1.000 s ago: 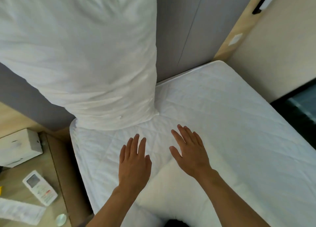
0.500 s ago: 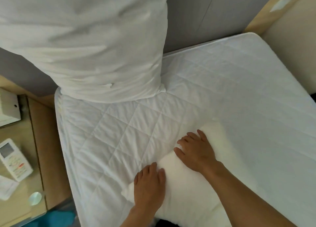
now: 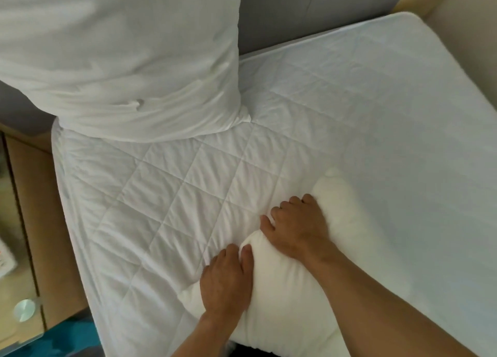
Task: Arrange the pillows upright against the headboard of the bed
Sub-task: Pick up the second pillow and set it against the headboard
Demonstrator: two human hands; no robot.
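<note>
The bed [image 3: 376,114] is covered with a white quilted mattress cover, stitched in a diamond pattern and a little wrinkled on the left part. Two things lie directly on it. A large white pillow with creased fabric [image 3: 121,60] stands upright at the far left corner, its lower edge on the mattress and its back leaning against the grey headboard [image 3: 282,12]. A second soft white pillow [image 3: 309,289] lies flat on the near part of the bed, well apart from the first one.
</note>
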